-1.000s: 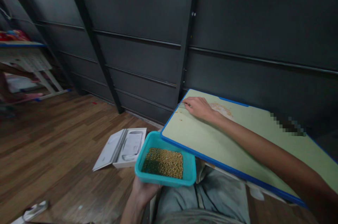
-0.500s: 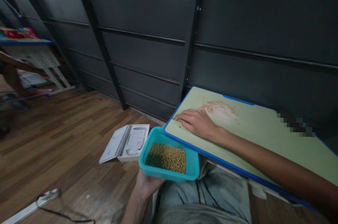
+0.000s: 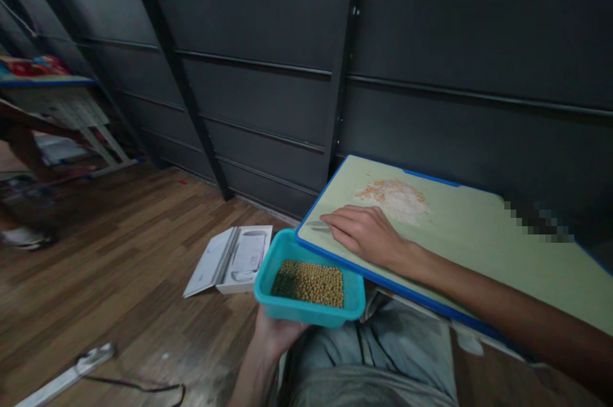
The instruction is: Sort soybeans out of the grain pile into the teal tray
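My left hand [image 3: 278, 332] supports a teal plastic container [image 3: 311, 314] from below, its fingers hidden under the base. Round tan beans, which look like soybeans [image 3: 316, 284], cover part of its floor. The container's back rim sits just under the left corner of the light green tabletop [image 3: 479, 247]. On that corner rests my right hand [image 3: 366, 233], palm down with fingers together and tips toward the edge. A thin grey sliver [image 3: 317, 225] shows at its fingertips; I cannot make out what it is. Behind the hand lies a pile of white grains with orange-yellow bits [image 3: 395, 198].
An open white box [image 3: 246, 257] lies on the wooden floor left of the container. A white power strip [image 3: 90, 359] with a black cable is at lower left. Dark wall panels [image 3: 258, 100] stand behind the table. At far left, a person's legs show beside another table [image 3: 52, 82].
The few loose beans by my right fingertips are gone from the table corner. My right hand has moved slightly right and down; the container shifted slightly right. At far left, a person's foot has appeared.
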A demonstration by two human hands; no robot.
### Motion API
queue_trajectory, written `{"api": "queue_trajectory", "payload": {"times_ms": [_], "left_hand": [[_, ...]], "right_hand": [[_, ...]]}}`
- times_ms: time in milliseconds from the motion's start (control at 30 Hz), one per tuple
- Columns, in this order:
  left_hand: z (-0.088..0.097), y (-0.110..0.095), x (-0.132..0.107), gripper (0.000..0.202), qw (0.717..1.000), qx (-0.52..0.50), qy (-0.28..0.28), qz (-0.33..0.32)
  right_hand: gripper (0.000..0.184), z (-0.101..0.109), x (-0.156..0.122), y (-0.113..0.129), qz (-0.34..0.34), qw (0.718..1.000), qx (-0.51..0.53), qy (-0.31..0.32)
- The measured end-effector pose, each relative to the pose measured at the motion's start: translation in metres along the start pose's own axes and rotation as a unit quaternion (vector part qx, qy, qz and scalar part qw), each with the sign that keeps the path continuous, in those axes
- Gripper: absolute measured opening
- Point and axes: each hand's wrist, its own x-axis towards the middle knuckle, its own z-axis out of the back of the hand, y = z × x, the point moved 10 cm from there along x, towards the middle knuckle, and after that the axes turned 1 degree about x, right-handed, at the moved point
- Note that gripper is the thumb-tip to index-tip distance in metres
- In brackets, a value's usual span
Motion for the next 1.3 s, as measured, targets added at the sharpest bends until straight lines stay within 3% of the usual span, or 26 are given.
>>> {"api": "queue_trajectory", "payload": {"times_ms": [167, 367, 467, 567, 733, 900, 1067, 1167, 1300], "left_hand": [[0.010, 0.000, 0.003, 0.047, 0.999, 0.032, 0.022, -0.005], [0.035, -0.002, 0.011, 0.044, 1.000, 0.023, 0.005, -0.004], [0.052, -0.006, 0.014, 0.043, 0.999, 0.034, -0.014, -0.026], [0.075, -0.007, 0.017, 0.044, 0.998, 0.044, -0.043, -0.028], [0.095, -0.007, 0.021, 0.045, 0.997, 0.048, -0.056, -0.006], [0.070, -0.013, 0.017, 0.044, 1.000, 0.015, -0.016, -0.023], [0.054, -0.013, 0.008, 0.042, 0.997, 0.011, -0.064, -0.028], [0.045, -0.016, 0.005, 0.039, 0.995, 0.029, -0.086, -0.045], [0.031, -0.016, 0.004, 0.036, 0.997, 0.033, -0.055, -0.037]], "right_hand": [[0.038, 0.021, 0.010, -0.068, -0.080, 0.993, -0.062, -0.059], [0.037, 0.053, 0.037, -0.192, -0.206, 0.967, -0.111, -0.097], [0.035, 0.046, 0.048, -0.247, -0.275, 0.954, -0.096, -0.070], [0.034, 0.027, 0.054, -0.277, -0.314, 0.945, -0.084, -0.037], [0.034, 0.009, 0.055, -0.278, -0.323, 0.942, -0.080, -0.030], [0.034, 0.014, 0.059, -0.238, -0.243, 0.966, -0.079, -0.021], [0.037, 0.029, 0.060, -0.212, -0.216, 0.973, -0.073, -0.026], [0.037, 0.024, 0.060, -0.201, -0.197, 0.978, -0.074, 0.003], [0.035, 0.012, 0.058, -0.179, -0.149, 0.986, -0.062, 0.030]]}}
